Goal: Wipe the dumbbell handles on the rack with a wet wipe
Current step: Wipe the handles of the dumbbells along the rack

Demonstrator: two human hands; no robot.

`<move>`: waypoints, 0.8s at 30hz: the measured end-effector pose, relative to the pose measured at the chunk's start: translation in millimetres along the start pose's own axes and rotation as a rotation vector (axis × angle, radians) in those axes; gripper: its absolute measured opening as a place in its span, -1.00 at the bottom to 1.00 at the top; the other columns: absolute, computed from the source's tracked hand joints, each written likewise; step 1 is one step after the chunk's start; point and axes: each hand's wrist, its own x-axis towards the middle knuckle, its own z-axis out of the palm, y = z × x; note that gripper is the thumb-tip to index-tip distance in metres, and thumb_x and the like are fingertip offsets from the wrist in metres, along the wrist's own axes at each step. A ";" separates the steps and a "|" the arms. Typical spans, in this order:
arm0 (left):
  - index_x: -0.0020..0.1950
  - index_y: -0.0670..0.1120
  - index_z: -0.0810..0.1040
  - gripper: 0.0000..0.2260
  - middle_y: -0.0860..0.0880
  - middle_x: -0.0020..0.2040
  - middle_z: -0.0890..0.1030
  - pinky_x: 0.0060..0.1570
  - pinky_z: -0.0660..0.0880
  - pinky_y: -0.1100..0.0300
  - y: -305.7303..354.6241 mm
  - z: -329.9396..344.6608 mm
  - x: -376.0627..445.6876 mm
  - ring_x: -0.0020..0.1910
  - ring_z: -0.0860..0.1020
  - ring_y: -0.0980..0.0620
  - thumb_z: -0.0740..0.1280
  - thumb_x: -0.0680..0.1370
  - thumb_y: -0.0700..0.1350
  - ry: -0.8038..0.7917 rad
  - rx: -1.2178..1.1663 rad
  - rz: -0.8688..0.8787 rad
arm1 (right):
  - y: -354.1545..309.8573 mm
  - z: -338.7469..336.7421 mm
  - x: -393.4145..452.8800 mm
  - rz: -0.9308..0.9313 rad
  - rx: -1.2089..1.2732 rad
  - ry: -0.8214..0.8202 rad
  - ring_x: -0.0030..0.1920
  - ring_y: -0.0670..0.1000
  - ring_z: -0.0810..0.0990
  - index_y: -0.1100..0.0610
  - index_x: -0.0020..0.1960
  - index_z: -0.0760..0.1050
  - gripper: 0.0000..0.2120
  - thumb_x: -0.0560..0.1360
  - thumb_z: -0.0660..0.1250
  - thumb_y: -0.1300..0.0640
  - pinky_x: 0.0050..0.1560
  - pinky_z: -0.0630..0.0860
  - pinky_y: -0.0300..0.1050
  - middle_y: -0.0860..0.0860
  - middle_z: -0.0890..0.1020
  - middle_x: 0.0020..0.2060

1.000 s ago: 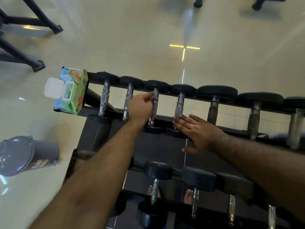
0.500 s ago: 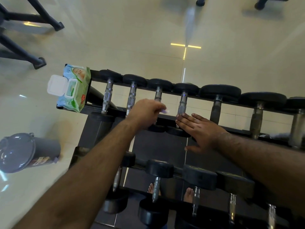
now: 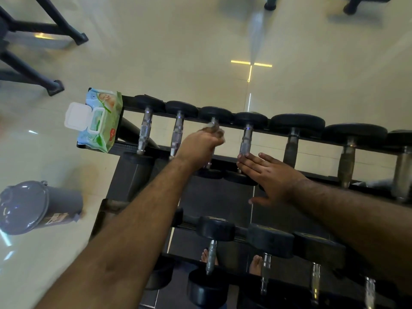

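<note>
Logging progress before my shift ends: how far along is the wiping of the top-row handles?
Done: cannot be judged; the two handles left of the working hand show no visible sign of wiping. In hand: the left hand grips the third dumbbell handle through a wet wipe, while the right hand rests flat on the rack by the fourth handle. Left: at least that handle and the thicker handles to its right, plus the lower row.

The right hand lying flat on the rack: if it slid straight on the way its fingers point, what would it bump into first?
Probably the left hand, gripping the third dumbbell handle. The right hand points left along the rack, fingertips already at the fourth dumbbell handle. Depth is unclear.
</note>
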 end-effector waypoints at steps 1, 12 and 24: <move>0.25 0.01 0.72 -0.64 0.02 0.38 0.63 0.21 0.62 -0.07 -0.7 3.5 -5.6 0.35 0.59 -0.05 0.39 0.53 -0.31 -0.060 -0.009 0.020 | 0.9 0.0 0.5 -0.003 0.001 0.000 0.69 0.03 -0.32 0.00 0.73 -0.31 0.07 0.55 0.17 -0.52 0.62 -0.35 0.04 -0.03 -0.33 0.67; 0.16 -0.02 0.75 -0.76 0.08 0.00 0.75 0.09 0.66 0.18 5.2 -20.8 -75.0 -0.03 0.68 0.20 0.37 0.63 -0.27 0.157 -0.884 -0.651 | -0.9 -4.8 0.8 0.005 -0.014 -0.043 0.68 0.02 -0.34 0.00 0.71 -0.35 0.10 0.52 0.10 -0.59 0.62 -0.37 0.06 -0.03 -0.35 0.66; 0.16 -0.10 0.68 -0.80 -0.10 0.03 0.77 0.08 0.67 -0.02 0.7 -31.1 -145.5 0.07 0.73 -0.08 0.41 0.61 -0.33 0.601 -1.452 -1.124 | -100.0 -62.8 53.2 0.038 -0.029 0.230 0.44 0.16 0.50 0.09 0.61 0.37 -0.26 0.59 0.31 -0.34 0.48 0.42 0.15 0.07 0.56 0.45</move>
